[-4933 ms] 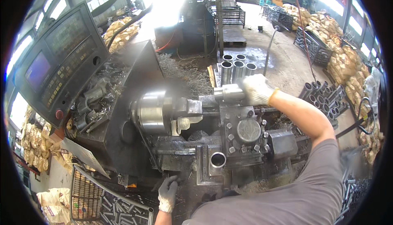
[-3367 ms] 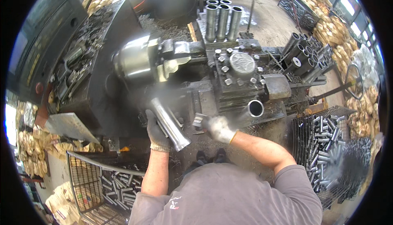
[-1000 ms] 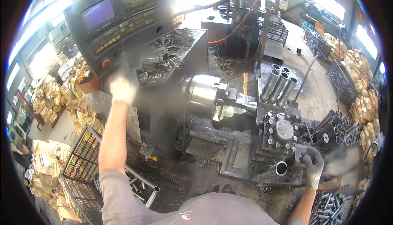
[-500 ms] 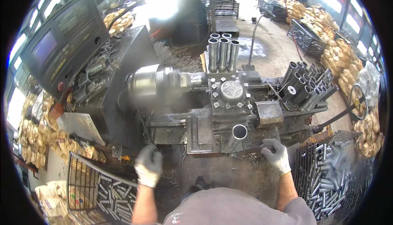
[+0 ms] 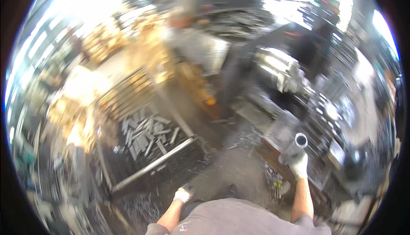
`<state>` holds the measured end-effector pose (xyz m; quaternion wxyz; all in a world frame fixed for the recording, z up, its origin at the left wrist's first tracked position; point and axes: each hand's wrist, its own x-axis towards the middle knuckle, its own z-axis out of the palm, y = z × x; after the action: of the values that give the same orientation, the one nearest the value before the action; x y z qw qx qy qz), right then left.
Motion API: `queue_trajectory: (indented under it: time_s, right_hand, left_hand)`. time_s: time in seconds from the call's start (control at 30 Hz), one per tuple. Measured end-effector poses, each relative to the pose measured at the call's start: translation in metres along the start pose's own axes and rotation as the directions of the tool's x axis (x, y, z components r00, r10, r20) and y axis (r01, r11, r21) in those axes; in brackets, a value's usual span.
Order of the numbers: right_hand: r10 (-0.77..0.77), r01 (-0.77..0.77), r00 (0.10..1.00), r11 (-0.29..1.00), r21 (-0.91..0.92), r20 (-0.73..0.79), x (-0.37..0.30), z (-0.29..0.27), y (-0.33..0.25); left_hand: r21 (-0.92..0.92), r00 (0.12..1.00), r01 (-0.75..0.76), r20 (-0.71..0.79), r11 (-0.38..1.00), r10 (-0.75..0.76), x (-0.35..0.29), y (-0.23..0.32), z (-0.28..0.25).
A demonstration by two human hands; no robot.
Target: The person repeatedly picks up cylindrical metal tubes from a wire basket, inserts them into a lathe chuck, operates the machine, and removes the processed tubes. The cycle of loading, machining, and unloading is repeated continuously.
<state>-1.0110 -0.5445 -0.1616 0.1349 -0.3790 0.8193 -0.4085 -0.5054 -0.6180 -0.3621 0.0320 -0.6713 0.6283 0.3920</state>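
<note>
An upright metal tube (image 5: 301,140) with a wide open mouth is at the front of the lathe carriage. My right hand (image 5: 297,165), in a white and grey work glove, closes around its lower part; the fingers are blurred against the metal. Low in the picture my left hand (image 5: 183,193), gloved too, hangs over the floor near the front corner of a wire bin (image 5: 153,165). No held thing shows in it, and its fingers are smeared by motion. Cut metal tube pieces (image 5: 148,133) lie heaped in the bin.
The lathe chuck (image 5: 277,66) is at the upper right, blurred. Metal shavings (image 5: 243,139) litter the floor by the machine. Yellowish wrapped bundles (image 5: 85,128) stand at the left beyond the bin. A pale metal sheet (image 5: 200,49) is at the back.
My view has swung left, bringing the bin toward the middle and the lathe to the right. My right hand has come to the upright tube; my left hand has dropped lower, away from the lathe.
</note>
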Motion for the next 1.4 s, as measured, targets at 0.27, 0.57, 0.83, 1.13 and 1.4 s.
queue_trajectory:
  time_s: [0.27, 0.57, 0.83, 1.13, 1.4]
  right_hand:
    - [-0.412, 0.468, 0.397, 0.860, 0.205, 0.820, -0.141, 0.280, -0.140]
    - [-0.323, 0.503, -0.708, 0.392, 0.770, 0.627, -0.442, 0.367, -0.356]
    - [-0.385, 0.184, -0.898, 0.106, 0.977, 0.211, -0.642, 0.439, -0.445]
    - [0.084, -0.129, -0.991, -0.359, 0.924, -0.106, -0.662, 0.510, -0.522]
    - [-0.106, -0.623, -0.727, -0.313, 0.717, -0.678, -0.768, 0.370, -0.632]
  left_hand:
    - [-0.504, 0.802, 0.374, -0.245, 0.778, -0.544, -0.181, -0.206, 0.016]
    - [-0.968, -0.119, -0.249, 0.048, -0.017, -0.992, -0.374, -0.314, 0.230]
    - [-0.751, -0.762, -0.647, 0.643, -0.134, 0.074, -0.441, -0.169, 0.297]
    - [-0.928, -0.955, -0.297, 0.294, -0.225, 0.048, -0.534, -0.186, 0.231]
    - [-0.783, -0.811, -0.584, 0.570, 0.214, -0.131, -0.561, -0.185, 0.328]
